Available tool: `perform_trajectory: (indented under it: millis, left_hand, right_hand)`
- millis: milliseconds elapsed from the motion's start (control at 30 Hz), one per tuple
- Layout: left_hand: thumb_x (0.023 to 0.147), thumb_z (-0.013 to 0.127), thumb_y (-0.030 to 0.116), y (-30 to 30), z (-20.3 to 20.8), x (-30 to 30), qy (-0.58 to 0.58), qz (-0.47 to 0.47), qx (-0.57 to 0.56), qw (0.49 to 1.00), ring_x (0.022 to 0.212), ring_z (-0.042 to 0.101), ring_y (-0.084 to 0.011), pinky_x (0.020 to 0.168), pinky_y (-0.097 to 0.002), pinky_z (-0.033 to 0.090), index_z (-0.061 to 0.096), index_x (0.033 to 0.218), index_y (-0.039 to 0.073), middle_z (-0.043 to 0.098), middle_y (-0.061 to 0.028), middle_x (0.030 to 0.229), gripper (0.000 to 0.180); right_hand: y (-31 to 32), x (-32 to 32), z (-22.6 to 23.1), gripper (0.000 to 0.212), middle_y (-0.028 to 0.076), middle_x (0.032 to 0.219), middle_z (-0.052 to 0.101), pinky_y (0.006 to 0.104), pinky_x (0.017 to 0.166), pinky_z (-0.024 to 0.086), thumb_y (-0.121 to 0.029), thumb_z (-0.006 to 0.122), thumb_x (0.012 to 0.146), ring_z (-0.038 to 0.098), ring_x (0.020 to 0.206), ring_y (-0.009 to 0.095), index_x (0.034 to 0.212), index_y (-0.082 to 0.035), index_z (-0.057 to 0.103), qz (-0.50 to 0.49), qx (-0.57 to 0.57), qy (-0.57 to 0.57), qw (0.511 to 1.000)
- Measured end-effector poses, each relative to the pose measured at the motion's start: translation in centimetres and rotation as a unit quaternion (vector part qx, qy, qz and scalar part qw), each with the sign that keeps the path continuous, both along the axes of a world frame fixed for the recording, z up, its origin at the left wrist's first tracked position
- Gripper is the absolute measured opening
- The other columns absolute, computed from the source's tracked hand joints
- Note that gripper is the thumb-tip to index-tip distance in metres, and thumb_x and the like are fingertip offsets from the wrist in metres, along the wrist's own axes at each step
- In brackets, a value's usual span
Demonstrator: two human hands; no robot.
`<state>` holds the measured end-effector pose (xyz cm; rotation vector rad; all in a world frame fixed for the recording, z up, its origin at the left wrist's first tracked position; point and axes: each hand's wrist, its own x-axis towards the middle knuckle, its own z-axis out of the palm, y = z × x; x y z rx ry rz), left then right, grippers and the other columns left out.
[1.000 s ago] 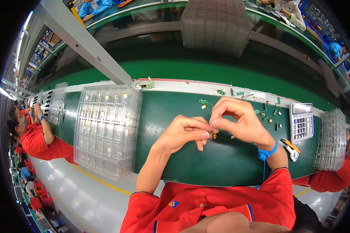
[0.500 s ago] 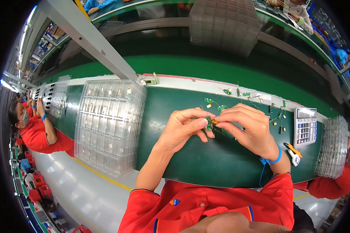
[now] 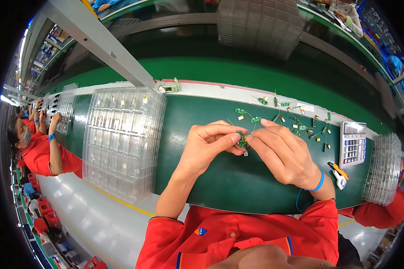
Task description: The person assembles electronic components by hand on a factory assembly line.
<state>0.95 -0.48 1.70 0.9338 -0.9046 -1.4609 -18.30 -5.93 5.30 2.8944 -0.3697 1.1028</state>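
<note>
My left hand (image 3: 207, 145) pinches a small green circuit board (image 3: 242, 139) between thumb and fingers above the dark green table. Its fine wires stick out past the fingertips. My right hand (image 3: 285, 154), with a blue wrist strap (image 3: 318, 181), meets it from the right. The right fingertips close on a small yellow part (image 3: 247, 139) at the board's edge; how the part joins the board is too small to make out. Just beyond my hands lie several similar boards (image 3: 256, 119) with wires and small white or yellow pieces, spread toward the right.
Stacked clear plastic trays (image 3: 121, 143) stand left, and another stack (image 3: 384, 168) at the right end. A calculator (image 3: 353, 143) and an orange-and-white cutting tool (image 3: 339, 175) lie right. A grey post (image 3: 107, 49) rises behind the table ledge. A co-worker (image 3: 42, 148) sits at far left.
My right hand's fingers have shifted and bunched over the board, with the index finger raised. The left hand keeps its pinch. The co-worker at left has raised a hand.
</note>
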Motion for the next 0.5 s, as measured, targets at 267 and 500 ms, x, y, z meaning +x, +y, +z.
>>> perform_trajectory:
  millis: [267,500]
  left_hand:
    - [0.087,0.058,-0.005,0.1,-0.3,-0.9,-0.033,0.058,-0.018,0.998,0.078,0.067,-0.0176,0.069,-0.0295,0.06,0.067,0.098,-0.006,0.065,-0.0116,0.09,0.014]
    - [0.088,0.061,-0.001,0.1,-0.2,-0.5,-0.083,0.049,0.025,0.995,0.081,0.068,-0.0179,0.073,-0.0305,0.06,0.068,0.098,-0.006,0.068,-0.0119,0.093,0.013]
  right_hand:
    - [0.2,0.6,-0.7,0.025,0.014,0.09,0.061,0.0403,0.079,0.058,0.0,0.066,0.067,0.062,0.08,0.026,0.091,0.006,0.062,-0.015,-0.024,0.03,0.999]
    - [0.2,0.4,-0.8,0.023,0.012,0.09,0.06,0.042,0.081,0.056,-0.002,0.066,0.068,0.061,0.08,0.025,0.09,0.003,0.061,-0.039,-0.013,0.048,0.998]
